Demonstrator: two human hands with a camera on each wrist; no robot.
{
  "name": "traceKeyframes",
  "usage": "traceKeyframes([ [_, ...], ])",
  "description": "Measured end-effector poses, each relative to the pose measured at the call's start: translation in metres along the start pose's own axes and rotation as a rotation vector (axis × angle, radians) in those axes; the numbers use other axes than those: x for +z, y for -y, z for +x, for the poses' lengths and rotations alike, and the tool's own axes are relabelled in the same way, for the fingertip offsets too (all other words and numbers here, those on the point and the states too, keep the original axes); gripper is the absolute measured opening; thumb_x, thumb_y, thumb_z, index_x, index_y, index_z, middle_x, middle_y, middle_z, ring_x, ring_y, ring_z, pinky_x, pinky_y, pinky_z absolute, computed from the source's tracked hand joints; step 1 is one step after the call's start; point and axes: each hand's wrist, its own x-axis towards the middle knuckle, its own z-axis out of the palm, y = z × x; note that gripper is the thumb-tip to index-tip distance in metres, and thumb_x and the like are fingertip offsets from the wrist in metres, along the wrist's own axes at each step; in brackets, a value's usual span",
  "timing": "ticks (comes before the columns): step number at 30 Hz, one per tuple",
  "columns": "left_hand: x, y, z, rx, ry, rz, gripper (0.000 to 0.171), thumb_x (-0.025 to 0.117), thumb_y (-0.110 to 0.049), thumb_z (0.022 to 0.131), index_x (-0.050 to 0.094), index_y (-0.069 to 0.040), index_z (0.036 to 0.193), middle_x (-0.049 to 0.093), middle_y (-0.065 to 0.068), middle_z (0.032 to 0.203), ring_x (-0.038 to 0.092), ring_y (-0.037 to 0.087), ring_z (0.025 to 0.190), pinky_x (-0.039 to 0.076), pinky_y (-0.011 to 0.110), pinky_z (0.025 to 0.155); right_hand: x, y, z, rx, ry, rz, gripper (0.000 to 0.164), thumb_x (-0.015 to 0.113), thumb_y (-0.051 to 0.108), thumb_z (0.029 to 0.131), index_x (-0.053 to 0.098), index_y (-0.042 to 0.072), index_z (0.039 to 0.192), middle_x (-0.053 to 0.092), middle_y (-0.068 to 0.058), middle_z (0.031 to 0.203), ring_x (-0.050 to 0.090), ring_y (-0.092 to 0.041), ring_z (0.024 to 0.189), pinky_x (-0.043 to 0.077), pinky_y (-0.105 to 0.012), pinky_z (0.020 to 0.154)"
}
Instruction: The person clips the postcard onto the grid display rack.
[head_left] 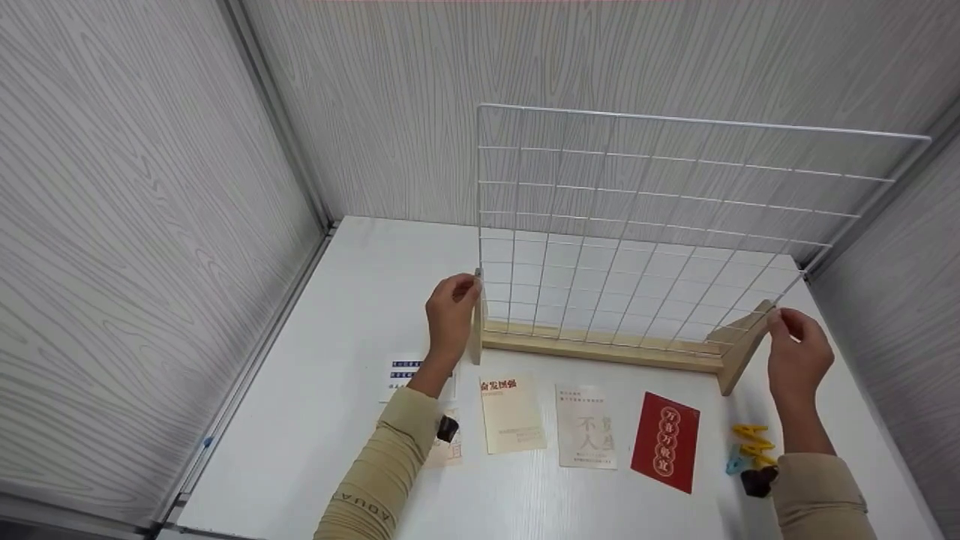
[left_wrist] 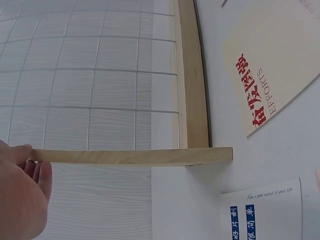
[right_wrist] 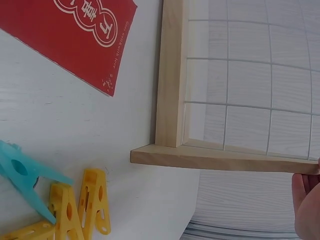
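Note:
A white wire grid panel (head_left: 622,217) stands upright in a wooden base (head_left: 600,349) with a wooden side piece at each end. My left hand (head_left: 452,315) pinches the upper end of the left side piece (left_wrist: 125,157) between thumb and fingers. At the other end, my right hand (head_left: 799,352) pinches the top of the right side piece (right_wrist: 225,159). In front of the base lie a cream card (head_left: 513,416) with red print, a pale card (head_left: 586,427) with grey characters and a red card (head_left: 664,442).
Right of the red card lie several yellow clothespins (right_wrist: 92,200) and a turquoise clothespin (right_wrist: 22,172). A white card with blue print (left_wrist: 265,210) lies partly under my left forearm, near another card (head_left: 448,450). Grey wood-patterned walls (head_left: 390,112) enclose the white table (head_left: 300,420).

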Motion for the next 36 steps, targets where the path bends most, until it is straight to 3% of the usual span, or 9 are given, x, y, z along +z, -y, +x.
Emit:
traceKeyframes([
  [4, 0.0, 0.0, -0.003, 0.012, -0.013, 0.006, 0.019, 0.069, -0.015, 0.097, 0.071, -0.005, 0.113, 0.068, 0.008, 0.107, 0.066, 0.018, 0.1, 0.057, 0.028, 0.087, -0.003, -0.001, -0.003, -0.005, 0.015, -0.008, 0.04, 0.06, 0.035, 0.1, 0.065, 0.011, 0.132, 0.062, 0.012, 0.111, 0.052, 0.0, 0.104, 0.042, -0.013, 0.083],
  [8, 0.003, -0.002, -0.011, 0.079, -0.033, 0.019, 0.019, 0.069, -0.013, 0.097, 0.071, -0.004, 0.113, 0.067, 0.007, 0.107, 0.066, 0.017, 0.099, 0.057, 0.026, 0.087, -0.01, -0.003, -0.008, 0.044, 0.05, -0.025, 0.043, 0.06, 0.038, 0.1, 0.062, 0.015, 0.137, 0.062, 0.002, 0.123, 0.053, -0.007, 0.114, 0.044, -0.014, 0.086],
  [11, 0.01, -0.005, -0.021, 0.146, -0.029, 0.044, 0.019, 0.069, -0.012, 0.096, 0.07, -0.003, 0.112, 0.067, 0.008, 0.106, 0.066, 0.016, 0.098, 0.057, 0.025, 0.087, -0.018, -0.005, -0.015, 0.099, 0.085, -0.058, 0.045, 0.059, 0.04, 0.101, 0.059, 0.018, 0.141, 0.06, -0.002, 0.133, 0.052, -0.01, 0.12, 0.045, -0.015, 0.09],
  [14, 0.022, -0.008, -0.033, 0.189, 0.014, 0.049, 0.018, 0.069, -0.012, 0.097, 0.07, -0.004, 0.112, 0.067, 0.008, 0.106, 0.065, 0.016, 0.097, 0.057, 0.024, 0.087, -0.025, -0.011, -0.023, 0.116, 0.14, -0.106, 0.048, 0.056, 0.043, 0.102, 0.057, 0.018, 0.142, 0.058, -0.004, 0.136, 0.055, -0.005, 0.112, 0.047, -0.011, 0.088],
  [18, 0.047, -0.009, -0.051, 0.192, 0.121, 0.035, 0.019, 0.069, -0.014, 0.096, 0.07, -0.003, 0.112, 0.067, 0.007, 0.106, 0.066, 0.016, 0.095, 0.057, 0.024, 0.085, -0.033, -0.023, -0.035, 0.099, 0.265, -0.201, 0.054, 0.053, 0.047, 0.102, 0.055, 0.013, 0.143, 0.058, -0.009, 0.136, 0.057, 0.002, 0.095, 0.047, -0.005, 0.077],
  [22, 0.075, -0.007, -0.067, 0.166, 0.251, 0.027, 0.019, 0.07, -0.014, 0.096, 0.071, -0.004, 0.111, 0.067, 0.007, 0.106, 0.066, 0.015, 0.093, 0.057, 0.024, 0.083, -0.038, -0.038, -0.043, 0.086, 0.404, -0.288, 0.059, 0.05, 0.049, 0.103, 0.053, 0.007, 0.144, 0.056, -0.018, 0.139, 0.062, -0.018, 0.105, 0.048, -0.006, 0.073],
  [26, 0.101, -0.003, -0.079, 0.109, 0.382, 0.031, 0.018, 0.069, -0.017, 0.097, 0.072, -0.009, 0.112, 0.068, 0.005, 0.105, 0.065, 0.012, 0.093, 0.055, 0.022, 0.081, -0.044, -0.054, -0.047, 0.055, 0.51, -0.377, 0.059, 0.05, 0.047, 0.104, 0.053, 0.001, 0.142, 0.054, -0.026, 0.138, 0.056, -0.038, 0.117, 0.051, -0.019, 0.079],
  [31, 0.129, 0.0, -0.091, 0.03, 0.552, 0.054, 0.021, 0.068, -0.021, 0.098, 0.072, -0.01, 0.116, 0.069, 0.003, 0.108, 0.063, 0.007, 0.095, 0.053, 0.019, 0.081, -0.051, -0.073, -0.045, 0.065, 0.641, -0.453, 0.058, 0.053, 0.043, 0.104, 0.051, -0.001, 0.142, 0.053, -0.029, 0.138, 0.054, -0.04, 0.117, 0.056, -0.041, 0.09],
  [36, 0.157, -0.002, -0.104, -0.027, 0.69, 0.104, 0.024, 0.068, -0.023, 0.098, 0.072, -0.01, 0.118, 0.068, 0.0, 0.11, 0.061, 0.004, 0.094, 0.052, 0.017, 0.078, -0.056, -0.084, -0.037, 0.178, 0.755, -0.48, 0.061, 0.056, 0.041, 0.103, 0.048, -0.003, 0.145, 0.049, -0.031, 0.141, 0.056, -0.039, 0.115, 0.055, -0.043, 0.094],
])
